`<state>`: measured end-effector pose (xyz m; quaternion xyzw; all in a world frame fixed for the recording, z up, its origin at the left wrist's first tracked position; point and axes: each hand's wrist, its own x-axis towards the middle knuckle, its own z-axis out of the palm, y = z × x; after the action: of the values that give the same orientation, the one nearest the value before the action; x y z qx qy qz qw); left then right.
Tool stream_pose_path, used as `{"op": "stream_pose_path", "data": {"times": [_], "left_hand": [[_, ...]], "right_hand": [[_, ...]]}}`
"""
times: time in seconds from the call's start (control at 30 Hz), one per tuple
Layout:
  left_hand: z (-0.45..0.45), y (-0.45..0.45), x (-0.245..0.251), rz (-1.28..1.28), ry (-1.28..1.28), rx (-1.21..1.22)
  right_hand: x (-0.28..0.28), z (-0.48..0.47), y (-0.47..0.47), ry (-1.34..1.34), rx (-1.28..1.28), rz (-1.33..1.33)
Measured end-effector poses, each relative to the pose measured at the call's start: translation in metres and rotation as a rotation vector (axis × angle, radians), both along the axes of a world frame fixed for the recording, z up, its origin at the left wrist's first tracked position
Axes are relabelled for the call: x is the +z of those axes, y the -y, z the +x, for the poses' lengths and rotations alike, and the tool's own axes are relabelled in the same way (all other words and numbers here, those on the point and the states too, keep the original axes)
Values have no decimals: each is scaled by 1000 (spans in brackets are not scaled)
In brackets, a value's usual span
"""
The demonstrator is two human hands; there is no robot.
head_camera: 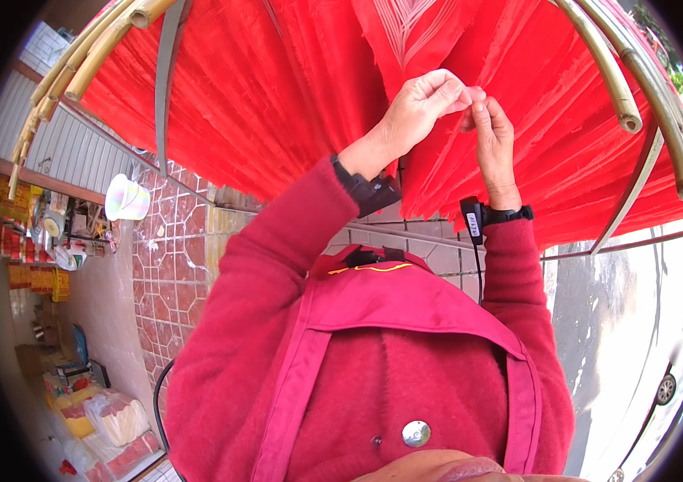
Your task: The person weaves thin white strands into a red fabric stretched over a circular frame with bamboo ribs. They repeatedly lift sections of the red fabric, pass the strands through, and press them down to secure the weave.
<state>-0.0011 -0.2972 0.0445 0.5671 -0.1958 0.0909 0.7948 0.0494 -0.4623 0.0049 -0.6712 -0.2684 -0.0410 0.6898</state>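
Observation:
My left hand [425,111] and my right hand [493,138] meet in front of hanging red cloth, with their thumbs and fingertips pinched close together. Anything as fine as a thread between them is too small to make out. Behind and below the hands, the red cloth [269,102] falls in many narrow folds with frayed edges, parted by a gap near my left wrist. Just above my left hand, a bundle of thin white cords [404,33] narrows to a point against the cloth. A dark band with a small device [472,220] sits at my right wrist.
Bamboo poles [609,78] jut out at the upper right, and more bamboo poles [97,60] at the upper left. A metal bar [413,234] crosses below the cloth. A white bucket [127,197] stands left on the tiled floor [166,265]. Wrapped bundles [112,422] lie lower left.

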Motion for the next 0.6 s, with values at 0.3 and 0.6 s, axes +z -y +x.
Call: {"op": "stream_pose_path", "data": {"times": [0.3, 0.6], "left_hand": [[9, -32, -11, 342, -78, 75], [-103, -173, -119, 359, -486, 397]], "right_hand": [[-1, 27, 22, 208, -340, -176], [-21, 5, 32, 44, -264, -120]]}}
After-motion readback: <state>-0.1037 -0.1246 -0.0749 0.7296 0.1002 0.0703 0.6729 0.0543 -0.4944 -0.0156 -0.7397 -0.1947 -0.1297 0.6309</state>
